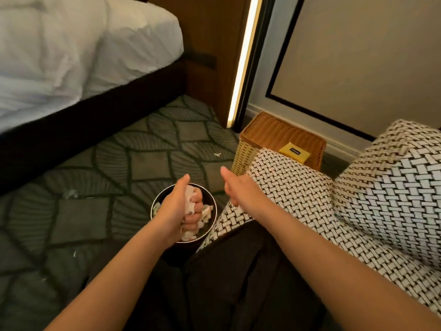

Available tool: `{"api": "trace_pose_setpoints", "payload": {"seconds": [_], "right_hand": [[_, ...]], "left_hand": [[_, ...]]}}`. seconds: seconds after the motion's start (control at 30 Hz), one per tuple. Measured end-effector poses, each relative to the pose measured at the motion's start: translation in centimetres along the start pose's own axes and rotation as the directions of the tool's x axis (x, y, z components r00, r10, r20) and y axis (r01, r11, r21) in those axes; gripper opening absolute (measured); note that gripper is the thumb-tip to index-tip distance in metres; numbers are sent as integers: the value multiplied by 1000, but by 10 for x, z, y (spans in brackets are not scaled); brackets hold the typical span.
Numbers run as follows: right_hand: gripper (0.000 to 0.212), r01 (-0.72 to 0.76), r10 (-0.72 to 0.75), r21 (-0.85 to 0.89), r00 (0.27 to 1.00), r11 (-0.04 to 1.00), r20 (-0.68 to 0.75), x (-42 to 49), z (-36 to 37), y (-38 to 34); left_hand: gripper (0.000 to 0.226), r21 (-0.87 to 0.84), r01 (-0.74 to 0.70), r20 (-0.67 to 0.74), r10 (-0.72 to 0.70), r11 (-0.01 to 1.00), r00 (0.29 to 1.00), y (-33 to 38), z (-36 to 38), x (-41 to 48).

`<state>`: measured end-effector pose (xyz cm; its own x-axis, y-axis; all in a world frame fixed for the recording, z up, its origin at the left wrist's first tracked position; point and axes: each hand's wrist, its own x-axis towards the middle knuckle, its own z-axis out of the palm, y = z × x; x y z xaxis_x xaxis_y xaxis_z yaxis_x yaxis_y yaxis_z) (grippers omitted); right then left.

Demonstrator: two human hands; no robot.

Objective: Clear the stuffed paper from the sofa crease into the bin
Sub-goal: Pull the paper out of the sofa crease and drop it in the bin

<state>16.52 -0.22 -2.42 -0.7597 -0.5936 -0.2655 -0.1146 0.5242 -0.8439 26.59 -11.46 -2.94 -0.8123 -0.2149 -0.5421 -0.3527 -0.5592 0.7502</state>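
Step in hand: dropping paper into the bin.

My left hand, lower centre of the frame, is clenched around a crumpled paper wad directly over the bin. My right hand pinches a white scrap at the sofa edge. Next: loosen the left fingers, then bring the right-hand scrap across.

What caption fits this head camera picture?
Left hand squeezes crumpled paper over the round bin; right hand rests on the woven sofa.
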Motion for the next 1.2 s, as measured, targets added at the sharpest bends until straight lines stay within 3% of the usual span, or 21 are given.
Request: {"api": "trace_pose_setpoints", "payload": {"seconds": [0.13, 0.27, 0.37, 0.47, 0.57, 0.7, 0.8, 0.9, 0.97, 1.2], "right_hand": [[44, -11, 30, -215, 996, 976, 84, 53, 33, 11], [42, -83, 131, -339, 984, 937, 120, 96, 54, 27], [42, -146, 216, -364, 964, 920, 157, 128, 76, 48], [38, -212, 282, -375, 949, 902, 141, 150, 102, 69], [38, -336, 373, -290, 925, 896, 80, 164, 127, 88], [41, -461, 471, -139, 881, 876, 42, 180, 138, 102], [60, -549, 550, -47, 828, 835, 108, 185, 137, 105], [60, -606, 596, 1, 783, 796, 175, 183, 138, 102], [58, -596, 587, 13, 793, 803, 161, 180, 138, 102], [45, -559, 547, 32, 820, 828, 170, 161, 113, 81]], "left_hand": [[41, -64, 32, -118, -40, 997, 992, -3, -42, 38], [31, 8, 109, -225, -104, 994, 969, -8, -70, 73], [27, 166, 151, -347, -86, 975, 934, -5, -79, 98], [20, 488, 140, -375, 62, 862, 925, -7, -87, 122], [21, 657, 107, -327, 154, 746, 932, -14, -97, 142], [15, 713, 166, -335, 122, 681, 934, -19, -113, 166], [20, 705, 174, -332, 103, 688, 938, -19, -117, 176], [19, 723, 172, -304, 85, 669, 949, -18, -116, 177], [27, 728, 166, -291, 80, 665, 953, -20, -113, 174], [18, 688, 144, -291, 89, 711, 953, -25, -97, 151]]}}
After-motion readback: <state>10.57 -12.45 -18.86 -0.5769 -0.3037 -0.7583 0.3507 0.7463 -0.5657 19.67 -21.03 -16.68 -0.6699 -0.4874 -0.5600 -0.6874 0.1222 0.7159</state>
